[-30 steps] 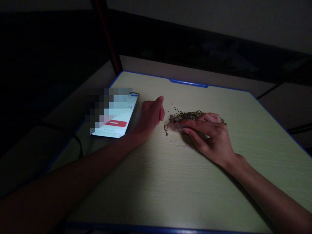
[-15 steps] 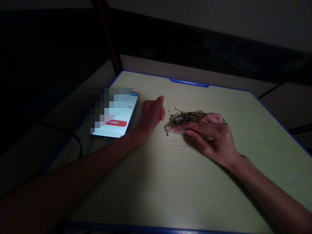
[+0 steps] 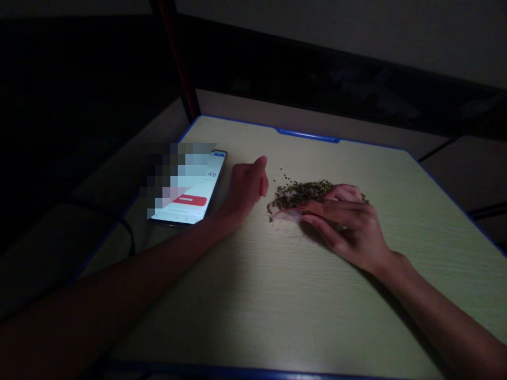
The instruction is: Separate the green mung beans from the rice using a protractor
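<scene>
A heap of small dark green grains (image 3: pixel 298 191) lies in the middle of a pale, blue-edged table (image 3: pixel 253 295). My right hand (image 3: pixel 344 221) lies flat on the near right side of the heap, fingers stretched out and pointing left, with the fingertips at the heap's near edge. My left hand (image 3: pixel 246 189) rests on its side just left of the heap, fingers curled in loosely and thumb up, with nothing visible in it. It is a small gap away from the grains.
A lit phone (image 3: pixel 190 191) lies on the table left of my left hand, showing a red button and a number. A dark cable (image 3: pixel 119 227) loops off the left edge. A dark post (image 3: pixel 178 58) rises behind the table. The surroundings are very dark.
My right hand has slid slightly toward me along the heap's near edge, uncovering more grains. The phone's number went from 45 to 46. My left hand has not moved.
</scene>
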A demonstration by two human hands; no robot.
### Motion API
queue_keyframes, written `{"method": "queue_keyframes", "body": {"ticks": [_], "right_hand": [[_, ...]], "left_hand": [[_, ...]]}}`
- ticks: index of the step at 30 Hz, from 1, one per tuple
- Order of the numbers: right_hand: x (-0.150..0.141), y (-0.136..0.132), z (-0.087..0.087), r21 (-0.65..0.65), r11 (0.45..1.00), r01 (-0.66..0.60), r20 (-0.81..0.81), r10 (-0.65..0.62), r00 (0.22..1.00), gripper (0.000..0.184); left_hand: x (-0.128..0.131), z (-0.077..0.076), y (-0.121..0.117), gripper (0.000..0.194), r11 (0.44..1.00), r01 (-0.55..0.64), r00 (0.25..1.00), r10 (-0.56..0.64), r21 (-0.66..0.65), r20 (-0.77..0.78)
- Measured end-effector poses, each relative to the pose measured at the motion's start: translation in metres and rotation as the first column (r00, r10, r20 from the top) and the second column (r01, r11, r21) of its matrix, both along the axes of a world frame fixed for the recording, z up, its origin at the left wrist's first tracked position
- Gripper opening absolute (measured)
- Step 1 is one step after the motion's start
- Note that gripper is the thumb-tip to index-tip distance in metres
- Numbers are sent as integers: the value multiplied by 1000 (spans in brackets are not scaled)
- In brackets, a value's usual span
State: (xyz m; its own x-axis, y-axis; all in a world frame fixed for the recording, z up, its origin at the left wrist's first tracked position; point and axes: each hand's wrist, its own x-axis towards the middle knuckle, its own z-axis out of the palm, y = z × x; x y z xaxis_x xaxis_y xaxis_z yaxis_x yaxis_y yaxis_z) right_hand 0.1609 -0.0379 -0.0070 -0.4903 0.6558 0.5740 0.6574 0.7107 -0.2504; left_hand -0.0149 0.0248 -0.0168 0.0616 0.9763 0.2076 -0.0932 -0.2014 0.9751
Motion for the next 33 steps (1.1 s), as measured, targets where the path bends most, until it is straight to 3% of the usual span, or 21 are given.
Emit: {"method": "queue_keyframes", "body": {"ticks": [22,33], "right_hand": [[-2,-3,3,-3,996,-94,5,94,996,31],[-2,-1,-2,17,1000,3,-22,-3,1000,27]], "left_hand": [[0,2,0,54,1000,-2,1000,2,-15,8],[0,1,0,55,1000,-2,1000,2,-18,-8]]}}
